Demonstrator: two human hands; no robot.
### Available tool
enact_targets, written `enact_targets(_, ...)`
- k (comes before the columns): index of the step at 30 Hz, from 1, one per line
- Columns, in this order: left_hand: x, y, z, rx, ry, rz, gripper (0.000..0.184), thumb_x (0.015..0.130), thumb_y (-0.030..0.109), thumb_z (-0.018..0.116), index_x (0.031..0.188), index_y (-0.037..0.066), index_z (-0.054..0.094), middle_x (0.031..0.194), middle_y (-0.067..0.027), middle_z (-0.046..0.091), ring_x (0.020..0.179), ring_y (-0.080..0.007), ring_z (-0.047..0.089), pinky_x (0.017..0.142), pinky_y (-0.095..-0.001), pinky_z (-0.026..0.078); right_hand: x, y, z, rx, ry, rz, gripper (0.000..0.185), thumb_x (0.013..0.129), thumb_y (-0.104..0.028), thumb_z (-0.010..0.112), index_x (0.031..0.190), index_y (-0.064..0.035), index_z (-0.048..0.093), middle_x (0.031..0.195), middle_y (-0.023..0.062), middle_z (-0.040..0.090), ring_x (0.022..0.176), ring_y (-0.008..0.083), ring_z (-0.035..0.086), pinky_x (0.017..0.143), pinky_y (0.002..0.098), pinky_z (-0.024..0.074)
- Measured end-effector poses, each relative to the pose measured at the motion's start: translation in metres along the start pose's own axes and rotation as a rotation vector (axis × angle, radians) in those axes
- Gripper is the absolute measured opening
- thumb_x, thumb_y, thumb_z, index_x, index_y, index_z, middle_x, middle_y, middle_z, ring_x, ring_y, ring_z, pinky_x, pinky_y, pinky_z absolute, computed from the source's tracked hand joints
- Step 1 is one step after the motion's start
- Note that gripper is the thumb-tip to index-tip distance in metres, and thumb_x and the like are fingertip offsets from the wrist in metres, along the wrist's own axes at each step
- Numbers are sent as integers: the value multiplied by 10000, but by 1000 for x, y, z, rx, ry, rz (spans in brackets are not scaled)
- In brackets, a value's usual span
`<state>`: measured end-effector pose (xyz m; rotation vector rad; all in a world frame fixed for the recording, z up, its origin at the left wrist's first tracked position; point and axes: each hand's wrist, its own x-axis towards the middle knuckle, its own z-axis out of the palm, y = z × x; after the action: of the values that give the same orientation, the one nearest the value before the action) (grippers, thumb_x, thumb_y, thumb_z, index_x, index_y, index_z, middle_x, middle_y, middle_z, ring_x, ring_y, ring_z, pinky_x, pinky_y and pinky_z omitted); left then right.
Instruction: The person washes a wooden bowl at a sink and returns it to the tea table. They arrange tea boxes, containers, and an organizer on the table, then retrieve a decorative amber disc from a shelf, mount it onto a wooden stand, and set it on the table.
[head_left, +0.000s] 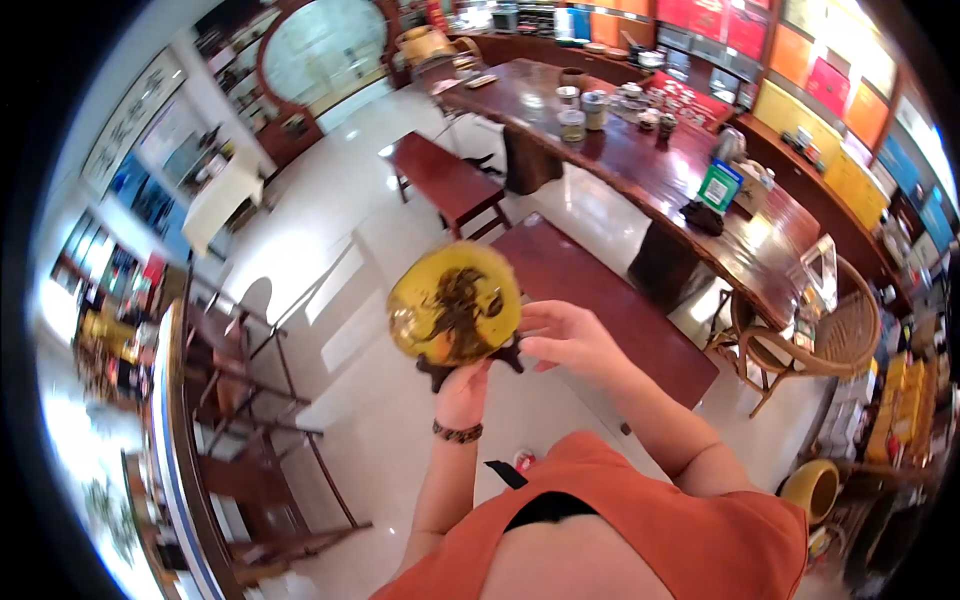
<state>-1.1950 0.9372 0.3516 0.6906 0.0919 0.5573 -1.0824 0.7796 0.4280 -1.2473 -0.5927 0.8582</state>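
Observation:
A round, glossy yellow ornament (455,300) with a dark brown pattern inside stands upright on a dark carved stand (437,374). My left hand (463,398), a beaded bracelet at its wrist, grips the stand from below; most of its fingers are hidden behind the piece. At the ornament's right edge is my right hand (572,340), its fingers apart and stretched toward the rim and the stand's right foot. Whether those fingertips touch it I cannot tell.
A long wooden table (640,165) with jars (595,110) and a green QR-code sign (718,187) runs along the right. Two red benches stand before it, the nearer bench (600,300) beside my right arm. Wooden chairs (265,480) are on the left, a wicker chair (845,320) on the right.

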Motion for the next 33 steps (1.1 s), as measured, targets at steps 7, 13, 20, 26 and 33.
enact_targets(7, 151, 16, -78, 71, -76, -164, 529, 788, -92, 473, 1296, 37, 405, 1288, -83, 476, 1201, -228, 445, 1031, -384, 338, 151, 5, -7, 140, 102, 197, 496, 817, -181, 669, 1242, -9, 478, 1124, 90, 601, 1018, 174, 566, 772, 310, 515)
enact_targets(13, 308, -2, -114, 63, -103, -319, 554, 762, -107, 458, 1298, 23, 401, 1297, -83, 468, 1219, -216, 430, 1052, -364, 318, 286, 6, -67, 42, 150, 111, 409, 797, -101, 671, 1167, -15, 521, 1054, 77, 626, 912, 137, 596, 715, 287, 522)
enact_targets(20, 478, 0, -103, 93, -216, -452, 507, 740, -85, 472, 1237, 7, 453, 1233, -73, 510, 1164, -219, 458, 1008, -359, 347, 419, -27, -110, 89, 324, 79, 362, 791, -93, 662, 1116, -13, 525, 1020, 78, 632, 879, 136, 598, 667, 290, 531)
enact_targets(26, 624, -5, -115, 93, -323, -560, 527, 724, -91, 454, 1238, 22, 454, 1237, -66, 505, 1186, -219, 434, 1017, -365, 324, 535, -44, -140, 43, 508, -5, 396, 787, -87, 657, 1145, -20, 501, 1020, 78, 634, 884, 133, 592, 654, 279, 529)
enact_targets(33, 781, 6, -127, 77, -441, -682, 451, 748, -142, 505, 1156, 51, 507, 1089, -52, 561, 987, -170, 545, 818, -296, 454, 663, -53, -160, 140, 650, -71, 381, 797, -81, 646, 1151, -52, 508, 1027, 51, 637, 855, 105, 593, 625, 254, 517)
